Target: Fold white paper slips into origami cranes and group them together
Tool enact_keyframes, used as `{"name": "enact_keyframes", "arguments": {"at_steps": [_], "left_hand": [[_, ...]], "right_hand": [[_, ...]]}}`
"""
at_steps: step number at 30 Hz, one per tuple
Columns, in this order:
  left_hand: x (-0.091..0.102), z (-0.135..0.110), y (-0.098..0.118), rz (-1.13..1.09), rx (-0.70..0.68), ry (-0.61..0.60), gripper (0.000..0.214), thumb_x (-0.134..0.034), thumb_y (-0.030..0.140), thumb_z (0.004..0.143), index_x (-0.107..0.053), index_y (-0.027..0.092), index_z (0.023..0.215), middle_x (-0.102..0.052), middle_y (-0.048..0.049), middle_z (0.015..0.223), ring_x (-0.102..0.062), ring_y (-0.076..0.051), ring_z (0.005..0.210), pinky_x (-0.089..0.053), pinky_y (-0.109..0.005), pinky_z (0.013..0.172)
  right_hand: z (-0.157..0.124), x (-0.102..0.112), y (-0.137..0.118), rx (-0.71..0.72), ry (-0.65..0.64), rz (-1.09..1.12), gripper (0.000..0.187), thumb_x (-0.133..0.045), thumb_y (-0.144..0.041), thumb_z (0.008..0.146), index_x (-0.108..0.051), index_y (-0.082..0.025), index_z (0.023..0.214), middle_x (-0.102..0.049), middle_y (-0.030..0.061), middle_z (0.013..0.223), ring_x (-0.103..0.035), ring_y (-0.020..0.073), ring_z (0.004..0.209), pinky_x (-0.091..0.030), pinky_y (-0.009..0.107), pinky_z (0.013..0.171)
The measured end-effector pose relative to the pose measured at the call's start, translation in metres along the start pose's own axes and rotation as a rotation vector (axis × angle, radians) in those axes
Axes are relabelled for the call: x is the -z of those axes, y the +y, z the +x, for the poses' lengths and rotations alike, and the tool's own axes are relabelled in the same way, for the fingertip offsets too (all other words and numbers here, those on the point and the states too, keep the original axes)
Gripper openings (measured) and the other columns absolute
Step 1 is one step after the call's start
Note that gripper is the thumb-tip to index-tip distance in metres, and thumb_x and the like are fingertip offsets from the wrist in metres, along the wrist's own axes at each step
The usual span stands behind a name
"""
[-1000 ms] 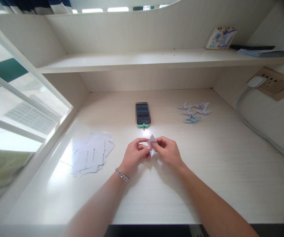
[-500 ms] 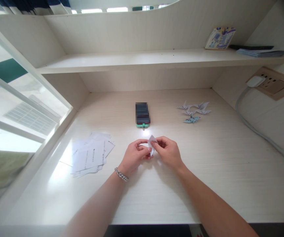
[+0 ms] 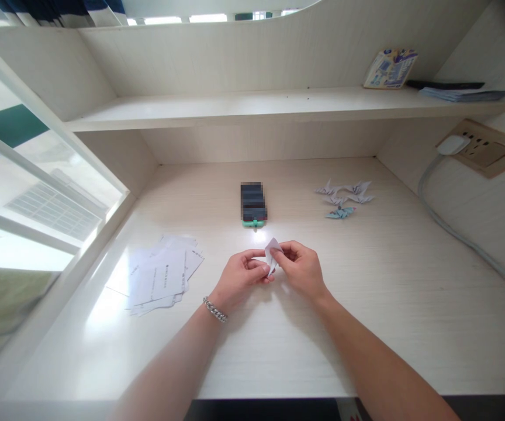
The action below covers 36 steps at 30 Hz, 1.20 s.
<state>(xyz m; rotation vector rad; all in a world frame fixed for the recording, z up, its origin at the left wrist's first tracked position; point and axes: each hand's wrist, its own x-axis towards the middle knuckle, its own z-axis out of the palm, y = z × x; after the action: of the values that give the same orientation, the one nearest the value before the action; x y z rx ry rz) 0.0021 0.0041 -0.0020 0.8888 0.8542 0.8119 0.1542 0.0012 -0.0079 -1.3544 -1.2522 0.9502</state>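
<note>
A small folded piece of white paper [image 3: 272, 250] is pinched between both hands, its pointed tip angled down. My left hand [image 3: 244, 270], with a silver chain bracelet [image 3: 215, 310] at the wrist, grips the paper's lower left side. On the right edge, my right hand [image 3: 300, 266] presses it between thumb and fingers. The fingers cover part of the folds. Several folded paper cranes [image 3: 346, 192], mostly white, sit at the back right, with a blue patterned one [image 3: 341, 213] nearest me. To the left lies a loose stack of printed white paper sheets [image 3: 165, 275].
A phone [image 3: 253, 202] with a green edge lies beyond my hands, its screen pixelated. At right, a white plug and cable [image 3: 432, 204] run from a wall socket [image 3: 487, 147]. The shelf [image 3: 217, 108] above holds a colourful packet [image 3: 390, 69] and a pile of papers [image 3: 465, 93].
The folded paper has shifted slightly to the right and up, showing a little more of its upper face. Both hands keep their grip and have barely moved.
</note>
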Motion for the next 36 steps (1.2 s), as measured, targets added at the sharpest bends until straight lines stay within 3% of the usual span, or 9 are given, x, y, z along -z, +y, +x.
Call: {"name": "enact_keyframes", "arguments": {"at_steps": [8, 12, 18, 29, 36], "left_hand": [[0.0026, 0.0, 0.0007, -0.054, 0.042, -0.028, 0.038, -0.07, 0.015, 0.068, -0.057, 0.01, 0.104, -0.066, -0.0076, 0.074, -0.064, -0.017, 0.071, -0.048, -0.031, 0.071], [0.0005, -0.0008, 0.0017, 0.021, 0.105, -0.017, 0.025, -0.065, 0.027, 0.075, -0.061, 0.01, 0.093, -0.066, -0.0114, 0.081, -0.064, -0.016, 0.069, -0.049, -0.03, 0.068], [-0.0033, -0.0023, 0.0027, 0.165, 0.148, -0.035, 0.028, -0.062, 0.037, 0.077, -0.061, 0.01, 0.075, -0.065, -0.0107, 0.077, -0.062, -0.013, 0.063, -0.047, -0.025, 0.059], [-0.0015, -0.004, 0.0033, 0.122, 0.138, -0.113, 0.023, -0.07, 0.024, 0.07, -0.059, 0.011, 0.086, -0.065, -0.008, 0.077, -0.063, -0.015, 0.068, -0.048, -0.029, 0.067], [-0.0027, -0.0025, 0.0024, 0.172, 0.15, -0.059, 0.03, -0.062, 0.04, 0.076, -0.061, 0.01, 0.073, -0.065, -0.0107, 0.076, -0.062, -0.013, 0.062, -0.046, -0.026, 0.058]], "right_hand": [[0.0008, 0.0015, -0.0019, 0.0, 0.038, 0.008, 0.018, -0.063, -0.033, 0.075, -0.066, -0.016, 0.075, -0.065, 0.0023, 0.066, -0.057, 0.0144, 0.059, -0.043, 0.025, 0.055], [0.0009, 0.0022, -0.0018, 0.014, 0.054, 0.01, 0.017, -0.063, -0.033, 0.075, -0.066, -0.016, 0.075, -0.064, 0.0019, 0.066, -0.056, 0.0138, 0.059, -0.043, 0.024, 0.055], [0.0002, 0.0029, -0.0011, 0.02, 0.076, -0.02, 0.018, -0.063, -0.034, 0.076, -0.066, -0.016, 0.075, -0.062, 0.0012, 0.064, -0.054, 0.0133, 0.057, -0.042, 0.025, 0.054], [0.0037, 0.004, 0.0008, 0.003, 0.104, 0.052, 0.02, -0.064, -0.035, 0.075, -0.066, -0.016, 0.077, -0.064, 0.0025, 0.067, -0.056, 0.0143, 0.06, -0.044, 0.025, 0.056], [0.0009, 0.0003, -0.0009, -0.013, 0.037, 0.046, 0.022, -0.064, -0.038, 0.073, -0.067, -0.015, 0.074, -0.062, 0.0018, 0.062, -0.054, 0.0135, 0.055, -0.042, 0.025, 0.052]]}}
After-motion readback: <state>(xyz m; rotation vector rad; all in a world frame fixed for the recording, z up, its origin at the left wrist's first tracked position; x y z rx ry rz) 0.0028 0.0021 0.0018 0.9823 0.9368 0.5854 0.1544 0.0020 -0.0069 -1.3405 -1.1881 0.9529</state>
